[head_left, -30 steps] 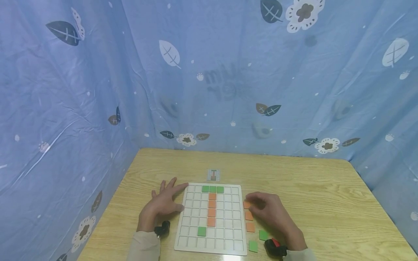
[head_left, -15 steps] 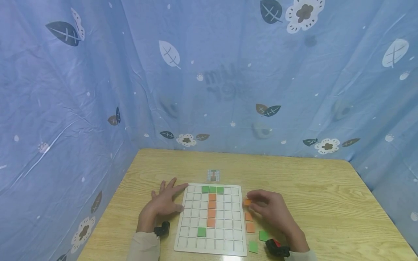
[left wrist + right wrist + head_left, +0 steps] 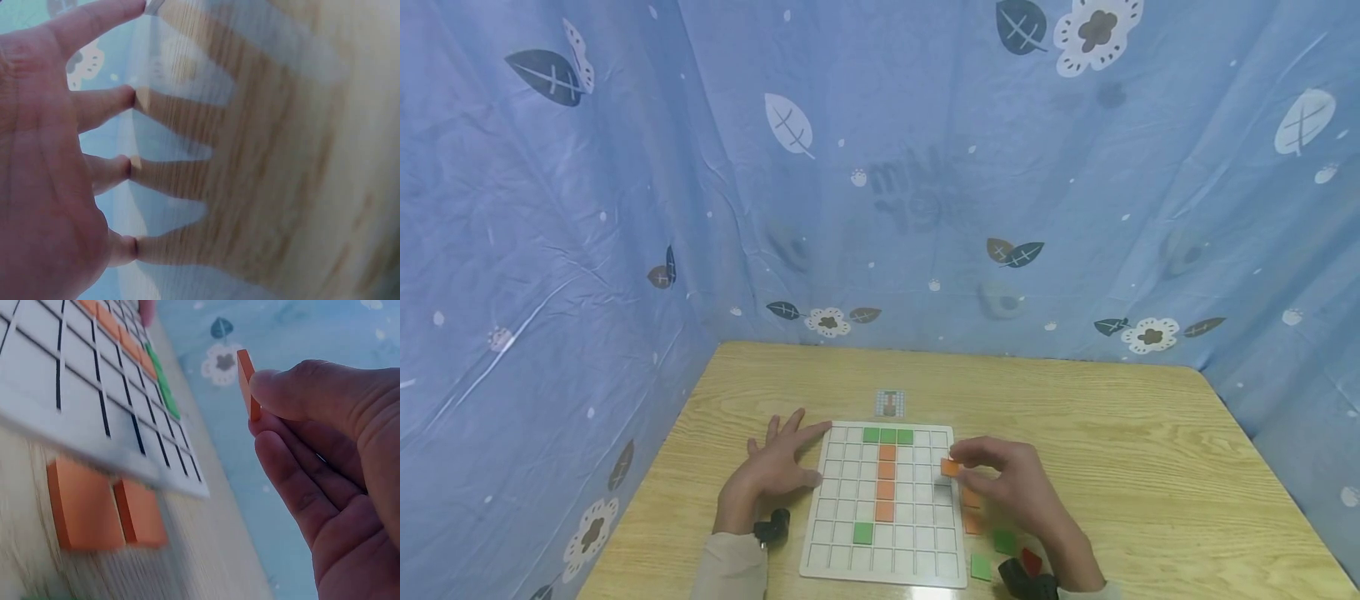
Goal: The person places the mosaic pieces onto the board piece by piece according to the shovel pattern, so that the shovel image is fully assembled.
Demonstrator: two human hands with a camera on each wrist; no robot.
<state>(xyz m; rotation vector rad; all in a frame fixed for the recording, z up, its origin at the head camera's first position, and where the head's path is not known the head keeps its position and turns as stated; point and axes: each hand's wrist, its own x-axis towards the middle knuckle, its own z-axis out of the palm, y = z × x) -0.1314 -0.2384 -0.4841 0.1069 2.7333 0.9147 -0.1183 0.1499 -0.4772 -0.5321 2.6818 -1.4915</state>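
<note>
Between thumb and fingertips, my right hand point(image 3: 1011, 483) pinches an orange square tile point(image 3: 950, 467) above the right edge of a white grid board point(image 3: 842, 554). In the right wrist view that tile point(image 3: 248, 385) stands on edge, clear of the board. My left hand point(image 3: 775, 467) lies spread at the board's left side, index fingertip and thumb touching its edge. Its palm point(image 3: 44, 162) and straight fingers show in the left wrist view. On the board, green tiles point(image 3: 888, 436) form a short top row, an orange column point(image 3: 886, 481) runs below, and a single green tile point(image 3: 862, 533) sits lower left.
Right of the board lie two orange tiles point(image 3: 87, 506), two green tiles point(image 3: 981, 567) and a red piece point(image 3: 1032, 561) beside the right wrist camera. A small patterned card point(image 3: 891, 403) lies behind the board. Blue curtains point(image 3: 880, 167) enclose the wooden table point(image 3: 1075, 417).
My right hand has lifted the orange tile from the table beside the board and carried it left over the board's edge. The left hand has stayed in place.
</note>
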